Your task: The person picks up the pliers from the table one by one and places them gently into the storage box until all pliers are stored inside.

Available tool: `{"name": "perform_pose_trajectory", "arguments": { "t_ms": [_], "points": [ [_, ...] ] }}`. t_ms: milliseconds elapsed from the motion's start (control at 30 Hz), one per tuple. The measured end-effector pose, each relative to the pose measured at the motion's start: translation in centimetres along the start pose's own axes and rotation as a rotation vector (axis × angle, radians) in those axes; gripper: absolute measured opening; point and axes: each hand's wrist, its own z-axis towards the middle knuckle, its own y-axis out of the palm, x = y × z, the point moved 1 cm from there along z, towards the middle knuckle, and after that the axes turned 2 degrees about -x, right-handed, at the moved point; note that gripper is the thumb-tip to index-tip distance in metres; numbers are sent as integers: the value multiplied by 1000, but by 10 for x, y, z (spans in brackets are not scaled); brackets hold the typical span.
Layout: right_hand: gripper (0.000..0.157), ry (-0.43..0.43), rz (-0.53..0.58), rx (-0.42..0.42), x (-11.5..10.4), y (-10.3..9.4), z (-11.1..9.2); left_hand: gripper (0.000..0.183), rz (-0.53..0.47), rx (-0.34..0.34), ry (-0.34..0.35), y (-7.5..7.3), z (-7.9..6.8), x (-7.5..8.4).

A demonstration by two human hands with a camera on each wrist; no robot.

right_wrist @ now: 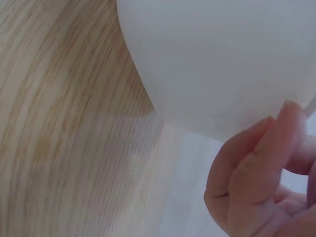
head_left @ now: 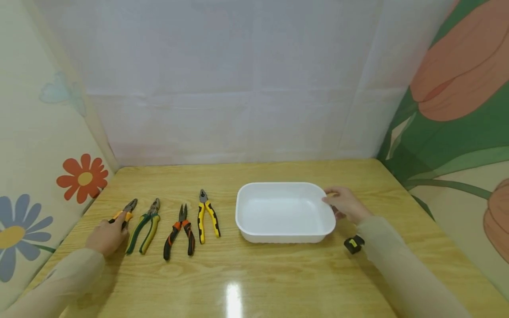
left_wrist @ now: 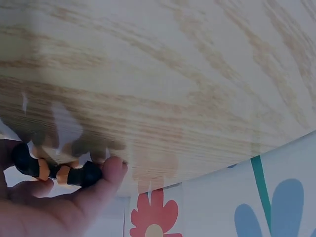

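At the left of the table my left hand [head_left: 106,237] grips orange-and-black pliers [head_left: 130,206], whose metal nose points away from me. In the left wrist view the fingers curl about the two handle ends [left_wrist: 30,163]. My right hand [head_left: 347,204] pinches the right rim of a white rectangular plastic basin [head_left: 286,238]. The right wrist view has the bent fingers [right_wrist: 256,173] at the basin's edge, beside its smooth outer wall [right_wrist: 212,64]. No contents show inside the basin, which stands upright on the table.
Right of my left hand lie green-and-yellow pliers [head_left: 135,233], black-and-orange long-nose pliers [head_left: 190,238] and yellow-and-black pliers [head_left: 201,221]. A small black device [head_left: 353,244] is by my right wrist. Behind the wooden table [head_left: 179,287] hangs a white cloth [head_left: 238,88]; floral panels flank it.
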Motion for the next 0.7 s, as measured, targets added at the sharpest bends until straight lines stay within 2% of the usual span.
{"name": "perform_pose_trajectory", "arguments": {
  "t_ms": [100,233,333,433,700],
  "points": [
    [46,-5,-7,-5,0,0,1,51,65,31,28,0,-1,1],
    [46,-17,-12,-8,-1,1,2,48,156,120,79,0,-3,4],
    [45,-16,-17,-6,0,0,2,41,158,165,87,1,-3,5],
    [45,-14,-26,-9,0,0,3,37,135,171,77,2,-5,5],
    [46,-21,-27,-19,0,0,1,40,114,219,114,-1,-10,7]
  ]
}}
